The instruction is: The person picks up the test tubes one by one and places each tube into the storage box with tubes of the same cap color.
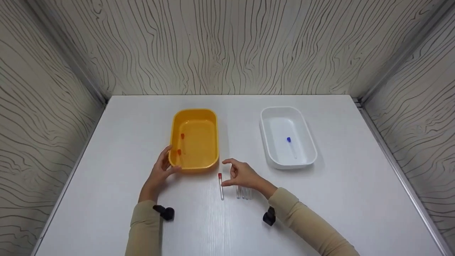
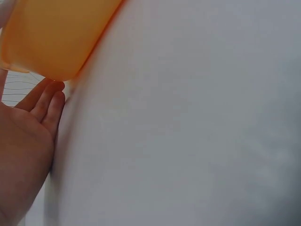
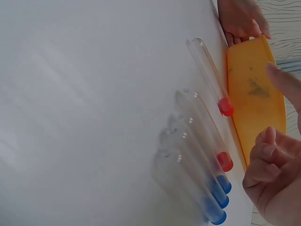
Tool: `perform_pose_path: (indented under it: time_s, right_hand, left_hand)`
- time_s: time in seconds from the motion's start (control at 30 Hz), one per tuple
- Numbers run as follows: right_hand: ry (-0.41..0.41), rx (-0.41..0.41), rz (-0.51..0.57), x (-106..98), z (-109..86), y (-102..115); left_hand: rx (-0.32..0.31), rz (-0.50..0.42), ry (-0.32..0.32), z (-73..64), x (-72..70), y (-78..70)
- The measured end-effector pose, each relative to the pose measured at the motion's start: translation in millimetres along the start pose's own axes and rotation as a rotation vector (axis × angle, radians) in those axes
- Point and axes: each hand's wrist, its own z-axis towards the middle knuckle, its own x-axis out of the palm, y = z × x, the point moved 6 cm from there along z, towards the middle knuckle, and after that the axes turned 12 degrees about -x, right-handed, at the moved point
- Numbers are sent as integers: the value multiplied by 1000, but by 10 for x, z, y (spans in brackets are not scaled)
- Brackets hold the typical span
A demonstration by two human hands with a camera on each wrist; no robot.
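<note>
My left hand (image 1: 159, 174) grips the near left corner of a yellow tray (image 1: 193, 168), the thumb along its near rim and fingers against its side. Two red-capped tubes (image 1: 182, 136) lie inside that tray. Over the table, my right hand (image 1: 243, 175) has its thumb and index finger spread apart with nothing between them; the other fingers curl in. Just left of its thumb lies a single red-capped tube (image 1: 221, 190). A row of tubes (image 1: 243, 193) lies below the right hand, its caps hidden from the head view. The right wrist view shows one red cap (image 3: 225, 161) and several blue caps (image 3: 216, 215) there.
To the right stands a white tray (image 1: 312, 158) with one blue-capped tube (image 1: 291, 145) in it. Both trays stand on a white table (image 1: 341, 206). Wood-patterned panels (image 1: 220, 46) rise behind and at both sides.
</note>
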Motion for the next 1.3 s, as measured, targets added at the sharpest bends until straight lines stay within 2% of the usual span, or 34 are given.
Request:
perform_pose_path:
  time_s: [0.3, 0.47, 0.63, 0.83, 1.03, 1.3]
  right_hand:
    - [118, 60, -183, 161, -107, 51]
    - [142, 108, -254, 203, -101, 36]
    - [154, 138, -299, 240, -85, 48]
    - [165, 161, -401, 281, -59, 80]
    - [174, 197, -395, 312, -54, 71]
    - [163, 178, -382, 269, -48, 108]
  left_hand:
    - [15, -5, 6, -7, -16, -6]
    - [-14, -7, 5, 8, -17, 11]
    - [4, -8, 9, 1, -6, -1]
    - [20, -36, 10, -6, 12, 4]
    - [-16, -43, 2, 4, 17, 23]
    - [15, -32, 2, -11, 13, -6]
